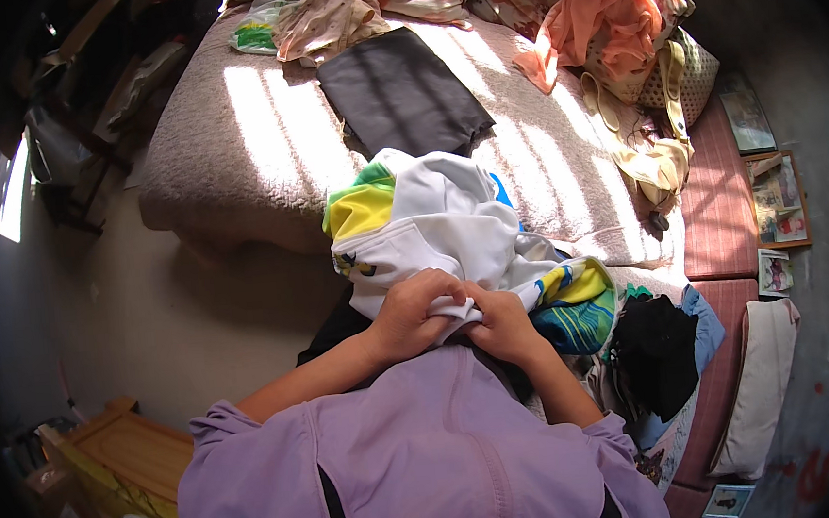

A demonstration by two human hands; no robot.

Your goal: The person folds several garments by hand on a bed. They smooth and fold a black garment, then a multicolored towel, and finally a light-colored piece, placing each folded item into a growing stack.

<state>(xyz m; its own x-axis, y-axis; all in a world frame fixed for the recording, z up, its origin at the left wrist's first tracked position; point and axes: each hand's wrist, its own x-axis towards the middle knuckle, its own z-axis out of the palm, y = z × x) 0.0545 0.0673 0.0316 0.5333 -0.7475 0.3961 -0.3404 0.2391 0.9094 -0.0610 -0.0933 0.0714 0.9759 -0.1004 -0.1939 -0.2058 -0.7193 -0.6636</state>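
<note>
A white garment point(448, 220) with yellow, green and blue printed parts lies bunched over my lap and the edge of the bedding. My left hand point(415, 310) pinches a fold of its white cloth between thumb and curled fingers. Close beside it on the right, my right hand point(503, 321) grips the same fold, the two hands nearly touching. The patterned blue, green and yellow part point(579, 312) hangs to the right of my right hand. Just beyond the garment, a folded black cloth or sheet point(401, 88) lies on the light blanket point(201, 144).
Black clothing point(655, 349) is heaped at the right, with a blue piece under it. An orange scarf point(607, 17), a dotted bag point(696, 76) and a crumpled beige cloth point(330, 17) lie farther back. Framed pictures point(778, 197) stand along the right wall; a wooden piece point(137, 449) is at lower left.
</note>
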